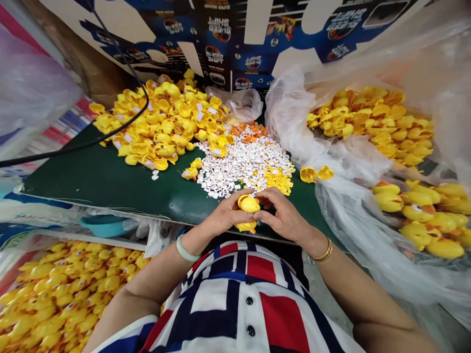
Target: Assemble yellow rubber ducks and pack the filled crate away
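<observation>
A small yellow plastic duck (248, 211) is held just over the near edge of the green table (103, 181), between both my hands. My left hand (226, 215) curls around its left side, with a pale green bangle at the wrist. My right hand (283, 215), with a gold bracelet, pinches the duck's right side with fingers pressed together. Just beyond my hands lies a heap of small white round parts (239, 164), with a patch of small yellow parts (275, 179) and orange parts (250, 131) behind.
A big pile of yellow duck halves (162, 122) covers the table's far left. Clear plastic bags at the right hold duck halves (379, 122) and finished ducks (423, 215). A bin of ducks (55, 294) sits low left. A black cable (110, 132) crosses the left. Printed cartons (235, 44) stand behind.
</observation>
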Action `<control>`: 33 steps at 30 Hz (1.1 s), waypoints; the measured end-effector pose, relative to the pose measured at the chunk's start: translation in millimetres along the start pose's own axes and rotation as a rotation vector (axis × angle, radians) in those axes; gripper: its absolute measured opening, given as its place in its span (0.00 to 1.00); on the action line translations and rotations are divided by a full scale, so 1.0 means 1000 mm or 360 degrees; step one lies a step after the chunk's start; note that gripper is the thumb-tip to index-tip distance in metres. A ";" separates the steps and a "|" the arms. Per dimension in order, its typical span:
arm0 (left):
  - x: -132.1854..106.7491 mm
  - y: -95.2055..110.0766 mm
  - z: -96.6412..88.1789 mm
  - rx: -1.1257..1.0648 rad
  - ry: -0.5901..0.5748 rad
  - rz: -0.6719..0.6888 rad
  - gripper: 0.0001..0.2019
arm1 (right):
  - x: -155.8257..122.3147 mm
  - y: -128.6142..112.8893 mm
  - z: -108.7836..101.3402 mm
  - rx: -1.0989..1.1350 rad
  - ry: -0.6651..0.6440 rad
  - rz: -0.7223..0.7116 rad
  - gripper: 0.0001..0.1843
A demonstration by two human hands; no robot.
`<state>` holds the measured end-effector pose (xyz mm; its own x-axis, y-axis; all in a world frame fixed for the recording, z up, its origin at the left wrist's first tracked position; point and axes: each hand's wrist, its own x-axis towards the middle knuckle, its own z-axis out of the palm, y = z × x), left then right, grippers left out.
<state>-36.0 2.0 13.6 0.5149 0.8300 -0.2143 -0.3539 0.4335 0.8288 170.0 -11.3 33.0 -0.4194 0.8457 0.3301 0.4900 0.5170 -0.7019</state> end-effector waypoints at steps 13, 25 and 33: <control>0.010 -0.012 0.024 -0.0370 0.0435 -0.0007 0.32 | 0.000 -0.005 0.024 -0.0478 0.0074 -0.0500 0.50; 0.001 -0.006 0.025 -0.0548 0.0037 -0.0171 0.31 | -0.005 -0.011 0.019 -0.0705 -0.0051 -0.0449 0.56; -0.003 -0.004 0.003 0.0000 -0.0089 0.0005 0.32 | -0.010 -0.003 0.029 -0.0460 -0.0062 -0.0345 0.55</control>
<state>-33.7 -2.7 12.8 0.5563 0.8107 -0.1826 -0.3556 0.4308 0.8294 150.7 -25.4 14.0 -0.5635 0.7093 0.4235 0.5798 0.7047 -0.4089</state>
